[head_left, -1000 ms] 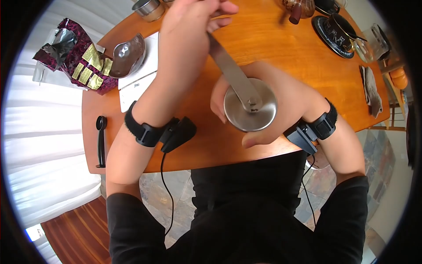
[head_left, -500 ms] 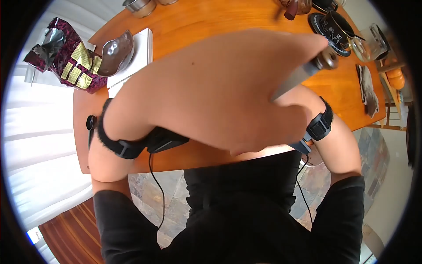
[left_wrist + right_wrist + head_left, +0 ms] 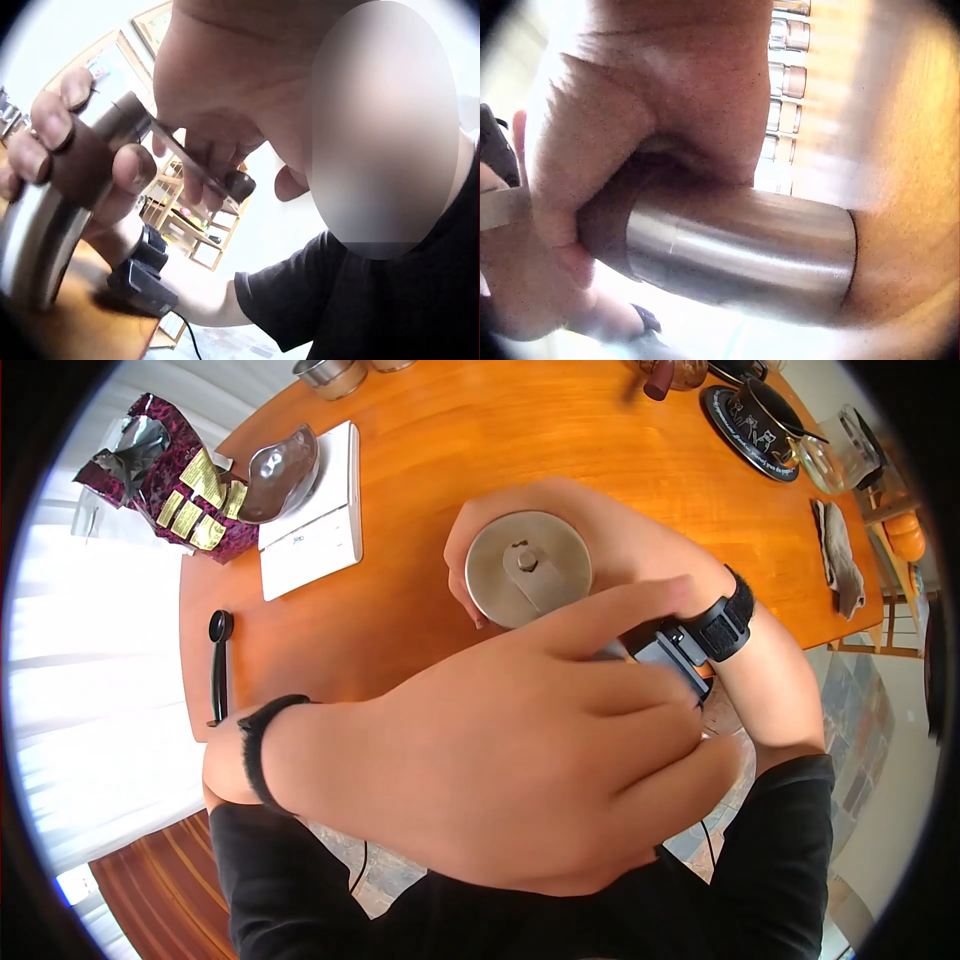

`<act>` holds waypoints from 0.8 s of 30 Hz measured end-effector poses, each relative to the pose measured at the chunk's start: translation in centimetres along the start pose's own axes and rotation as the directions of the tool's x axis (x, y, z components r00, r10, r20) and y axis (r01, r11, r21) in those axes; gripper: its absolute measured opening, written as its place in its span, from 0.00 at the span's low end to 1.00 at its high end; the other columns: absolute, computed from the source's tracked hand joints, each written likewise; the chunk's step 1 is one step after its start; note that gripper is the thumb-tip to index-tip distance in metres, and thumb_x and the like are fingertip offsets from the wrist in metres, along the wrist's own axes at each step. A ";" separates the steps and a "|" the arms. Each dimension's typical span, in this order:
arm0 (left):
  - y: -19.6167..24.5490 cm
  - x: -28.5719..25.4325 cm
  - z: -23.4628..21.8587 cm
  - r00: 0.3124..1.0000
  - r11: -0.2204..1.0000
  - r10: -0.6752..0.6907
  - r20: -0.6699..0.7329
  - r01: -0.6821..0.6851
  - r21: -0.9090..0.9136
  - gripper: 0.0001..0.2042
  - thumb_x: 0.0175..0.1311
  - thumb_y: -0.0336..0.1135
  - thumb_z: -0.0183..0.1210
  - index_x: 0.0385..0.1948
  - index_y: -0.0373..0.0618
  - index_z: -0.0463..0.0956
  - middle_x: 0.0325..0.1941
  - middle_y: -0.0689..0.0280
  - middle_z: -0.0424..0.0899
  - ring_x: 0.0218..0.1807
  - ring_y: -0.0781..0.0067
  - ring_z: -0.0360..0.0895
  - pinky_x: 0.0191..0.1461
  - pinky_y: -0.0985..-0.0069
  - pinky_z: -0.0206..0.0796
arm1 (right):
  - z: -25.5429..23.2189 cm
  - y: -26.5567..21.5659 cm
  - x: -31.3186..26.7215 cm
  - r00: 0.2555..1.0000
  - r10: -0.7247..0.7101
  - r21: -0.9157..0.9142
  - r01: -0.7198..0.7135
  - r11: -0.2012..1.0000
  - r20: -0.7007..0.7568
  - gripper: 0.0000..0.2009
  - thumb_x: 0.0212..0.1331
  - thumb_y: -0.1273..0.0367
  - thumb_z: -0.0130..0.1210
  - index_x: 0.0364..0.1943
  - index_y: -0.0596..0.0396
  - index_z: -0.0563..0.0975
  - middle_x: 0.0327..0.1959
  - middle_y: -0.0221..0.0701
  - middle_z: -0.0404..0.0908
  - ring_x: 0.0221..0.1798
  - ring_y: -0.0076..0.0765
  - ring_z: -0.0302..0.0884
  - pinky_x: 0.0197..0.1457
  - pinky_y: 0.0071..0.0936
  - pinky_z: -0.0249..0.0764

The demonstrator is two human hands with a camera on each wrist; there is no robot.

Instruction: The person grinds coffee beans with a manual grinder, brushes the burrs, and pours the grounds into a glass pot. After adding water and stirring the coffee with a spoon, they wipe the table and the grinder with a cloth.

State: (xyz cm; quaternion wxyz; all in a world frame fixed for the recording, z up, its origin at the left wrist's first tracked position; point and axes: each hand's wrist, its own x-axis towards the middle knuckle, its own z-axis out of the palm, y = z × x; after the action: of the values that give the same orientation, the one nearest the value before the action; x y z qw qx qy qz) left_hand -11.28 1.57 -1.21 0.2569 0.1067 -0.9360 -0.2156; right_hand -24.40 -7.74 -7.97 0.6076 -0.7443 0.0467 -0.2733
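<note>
A steel hand coffee grinder (image 3: 490,560) stands close in front of the body, its round top toward the head camera. My right hand (image 3: 620,540) grips it around a brown band (image 3: 82,169), thumb and fingers wrapped about the barrel. Below that hand, the shiny lower cylinder (image 3: 742,244) reaches down to the wooden table in the right wrist view. My left hand (image 3: 520,760) lies over the flat crank arm (image 3: 533,588), mostly covering it from above. In the left wrist view, the crank's dark knob (image 3: 240,186) sits between the curled fingers and the thumb.
On the left are a purple coffee bag (image 3: 180,500), a brown bowl (image 3: 280,475) on a white scale (image 3: 315,545), and a black scoop (image 3: 219,660). Back right holds a black mug (image 3: 765,420) and a folded cloth (image 3: 838,560). Several lidded jars (image 3: 787,79) stand in a row.
The crank has swung round from the far left, past the right side, toward the body, my left hand travelling with it. My right hand keeps its grip on the grinder.
</note>
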 end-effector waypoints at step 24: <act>-1.1 -8.5 -8.4 0.865 0.688 -0.465 -0.187 0.486 0.539 0.13 0.52 0.36 0.57 0.15 0.38 0.67 0.18 0.59 0.62 0.21 0.56 0.62 0.23 0.65 0.52 | 0.0 -0.8 0.0 0.988 0.129 -0.134 -0.140 0.981 -0.090 0.23 0.36 0.75 0.70 0.42 0.53 0.75 0.30 0.23 0.77 0.33 0.22 0.74 0.39 0.22 0.73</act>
State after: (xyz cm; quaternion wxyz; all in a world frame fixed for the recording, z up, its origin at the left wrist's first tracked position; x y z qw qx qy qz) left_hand 0.43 0.33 1.14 0.1649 0.4209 -0.8918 0.0166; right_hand -24.63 -7.52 -7.28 0.5685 -0.7686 0.1405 -0.2575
